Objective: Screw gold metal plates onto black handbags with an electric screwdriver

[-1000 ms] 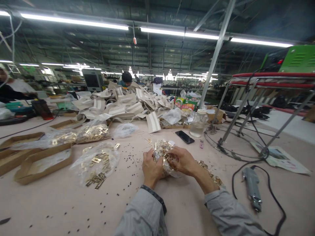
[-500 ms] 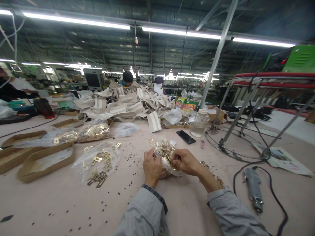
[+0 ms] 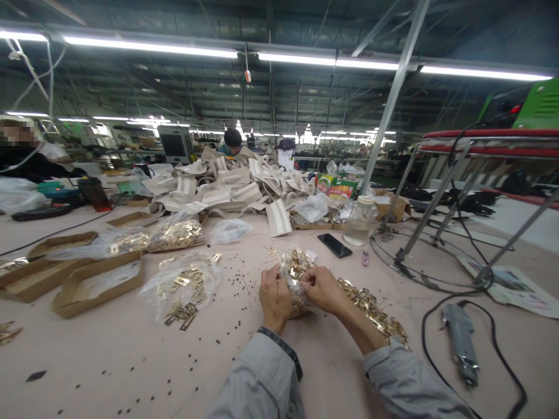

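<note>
A clear plastic bag (image 3: 299, 265) full of small gold metal pieces stands upright on the table in front of me. My left hand (image 3: 275, 294) is closed on the bag's left side, thumb toward me. At its right edge, my right hand (image 3: 322, 288) pinches with thumb and forefinger at the plastic; whether a metal piece is between the fingertips is too small to tell. Beside my right forearm lies a loose heap of gold metal pieces (image 3: 369, 305). Left of my hands, an opened plastic bag (image 3: 151, 291) carries flat gold plates (image 3: 187, 311).
Cardboard trays (image 3: 98, 285) line the left side. A pile of beige strap pieces (image 3: 231, 186) fills the back. A black phone (image 3: 334, 245), a jar (image 3: 358, 224), a grey electric screwdriver (image 3: 460, 343) with its cord and a metal-legged stool (image 3: 419, 203) stand or lie to the right.
The whole view has shifted slightly, showing more of the table at left. My right hand has drawn up to the bag's rim, and more of the heap by my forearm shows.
</note>
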Motion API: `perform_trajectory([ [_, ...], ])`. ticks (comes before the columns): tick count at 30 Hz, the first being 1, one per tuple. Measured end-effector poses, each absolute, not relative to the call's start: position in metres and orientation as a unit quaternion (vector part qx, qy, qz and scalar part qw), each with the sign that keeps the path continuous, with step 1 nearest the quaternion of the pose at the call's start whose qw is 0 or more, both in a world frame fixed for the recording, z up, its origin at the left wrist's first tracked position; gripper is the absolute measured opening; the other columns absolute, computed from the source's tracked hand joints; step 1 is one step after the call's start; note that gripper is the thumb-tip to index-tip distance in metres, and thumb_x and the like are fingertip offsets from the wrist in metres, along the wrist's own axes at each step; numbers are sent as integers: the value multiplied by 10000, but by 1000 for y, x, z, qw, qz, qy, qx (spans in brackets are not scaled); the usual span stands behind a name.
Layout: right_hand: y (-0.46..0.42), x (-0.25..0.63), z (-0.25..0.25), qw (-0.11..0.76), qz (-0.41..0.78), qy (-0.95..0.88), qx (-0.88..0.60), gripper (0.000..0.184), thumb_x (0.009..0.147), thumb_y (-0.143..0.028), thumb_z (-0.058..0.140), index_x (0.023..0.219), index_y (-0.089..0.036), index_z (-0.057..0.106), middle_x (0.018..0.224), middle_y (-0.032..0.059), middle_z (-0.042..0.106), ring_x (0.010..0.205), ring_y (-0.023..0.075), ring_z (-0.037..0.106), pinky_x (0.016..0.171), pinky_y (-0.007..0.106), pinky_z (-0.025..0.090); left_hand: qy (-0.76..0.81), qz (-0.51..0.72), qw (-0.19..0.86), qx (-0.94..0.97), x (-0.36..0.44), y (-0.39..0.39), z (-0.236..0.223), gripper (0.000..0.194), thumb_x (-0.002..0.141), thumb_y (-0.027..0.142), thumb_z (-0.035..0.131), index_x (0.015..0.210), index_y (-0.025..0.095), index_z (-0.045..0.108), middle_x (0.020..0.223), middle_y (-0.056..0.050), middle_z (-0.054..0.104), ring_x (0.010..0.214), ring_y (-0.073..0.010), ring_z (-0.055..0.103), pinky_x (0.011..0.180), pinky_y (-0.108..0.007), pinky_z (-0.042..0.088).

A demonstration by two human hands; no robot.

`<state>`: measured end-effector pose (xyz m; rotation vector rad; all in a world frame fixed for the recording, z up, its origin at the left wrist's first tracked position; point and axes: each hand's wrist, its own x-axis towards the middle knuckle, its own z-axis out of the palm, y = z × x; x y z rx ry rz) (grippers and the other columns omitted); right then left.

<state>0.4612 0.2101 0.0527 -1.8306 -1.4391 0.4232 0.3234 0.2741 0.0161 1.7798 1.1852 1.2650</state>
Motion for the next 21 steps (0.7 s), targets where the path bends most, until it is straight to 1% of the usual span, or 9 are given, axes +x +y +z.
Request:
perform_trajectory([
  [5,212,460,54,379,185,-564,-710,94,722,-153,612,675,-138,692,618,-4,640,602,119,530,558,223,359,447,493,314,677,324,274,14,396,830,150,456,1135,166,708,1005,-99,635,941,-251,620,906,-399,495],
  [7,210,460,58,391,189,-551,-712,75,721,-175,627,686,-139,683,633,3,645,607,124,536,558,222,368,447,493,316,676,324,275,14,410,827,151,455,1149,158,710,1003,-101,638,937,-252,621,904,-401,500],
  [9,206,465,64,410,215,-544,-700,105,745,-234,649,702,-142,673,635,10,640,598,127,535,549,225,372,444,493,320,676,324,275,15,408,838,161,455,1156,147,710,1016,-110,647,952,-255,623,914,-406,504],
  [11,201,473,71,437,250,-545,-670,177,771,-315,677,727,-144,664,641,9,627,585,122,517,540,225,369,442,495,321,675,324,275,17,386,881,208,459,1168,142,708,1035,-118,657,975,-258,630,938,-412,501],
  [14,192,495,83,459,285,-555,-632,250,782,-390,710,756,-149,651,635,-11,588,555,100,460,526,220,343,449,490,312,679,324,274,20,400,956,357,462,1192,144,705,1043,-118,662,984,-265,638,946,-420,498],
  [16,184,514,89,453,287,-558,-634,260,787,-399,715,771,-149,649,632,-22,570,543,90,438,521,218,328,463,473,298,688,325,274,22,457,953,461,504,1206,138,703,1012,-112,655,941,-267,640,909,-418,504],
  [18,174,535,94,428,273,-561,-653,246,784,-382,718,774,-143,661,646,-16,585,564,97,463,536,219,339,479,456,269,700,326,273,22,534,899,533,596,1234,128,690,997,-106,650,912,-270,641,877,-408,507],
  [20,165,557,96,378,246,-574,-683,220,776,-354,714,739,-140,677,646,-4,607,596,112,498,556,226,355,490,443,235,713,326,272,22,586,840,537,676,1262,131,672,1020,-105,657,916,-271,644,861,-394,504],
  [21,161,567,97,349,222,-577,-704,209,776,-339,708,712,-141,684,638,3,615,606,121,512,563,232,360,494,438,221,718,326,272,21,576,828,512,693,1267,139,667,1035,-103,664,918,-268,646,854,-384,500],
])
